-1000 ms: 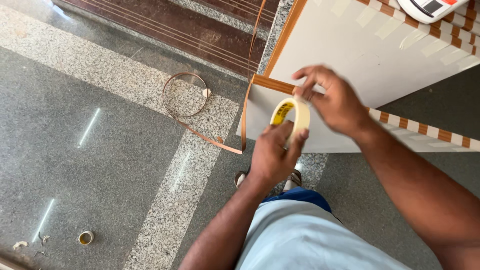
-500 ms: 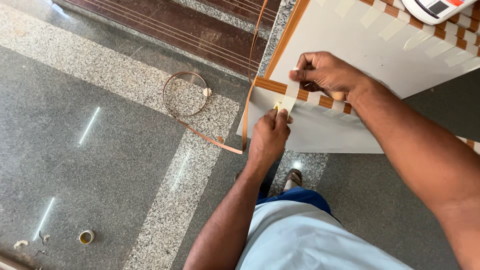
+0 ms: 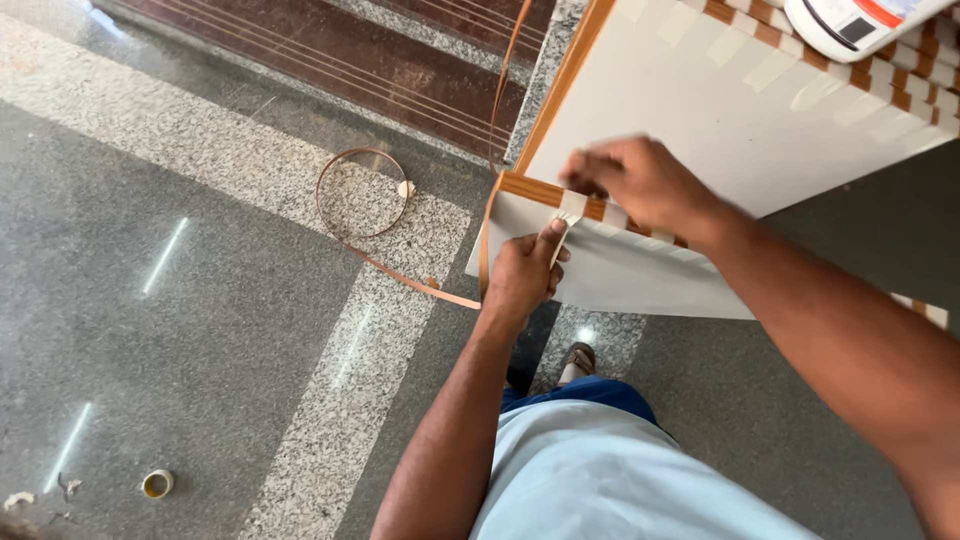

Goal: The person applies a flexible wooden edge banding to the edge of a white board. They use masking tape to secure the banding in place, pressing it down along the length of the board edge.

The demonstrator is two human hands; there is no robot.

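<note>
A white board [image 3: 720,110] lies in front of me with a wood-coloured edge band [image 3: 525,188] along its near side. A short strip of pale masking tape [image 3: 570,210] crosses that band at the corner. My left hand [image 3: 522,272] pinches the strip's lower end against the board's lower face. My right hand [image 3: 640,180], blurred by motion, has its bent fingertips on the strip's upper end on top of the board. Several more tape strips [image 3: 770,68] cross the band along the far edge. No tape roll shows in either hand.
A loose coil of edge band [image 3: 360,195] trails over the granite floor to the board's corner. A small tape roll [image 3: 157,484] lies at lower left. A white device [image 3: 860,20] sits on the board at top right. My sandalled foot [image 3: 578,360] is below the board.
The yellow tape roll in my left hand a second ago is out of sight. A torn strip now lies across the corner, and both hands have dropped onto it.
</note>
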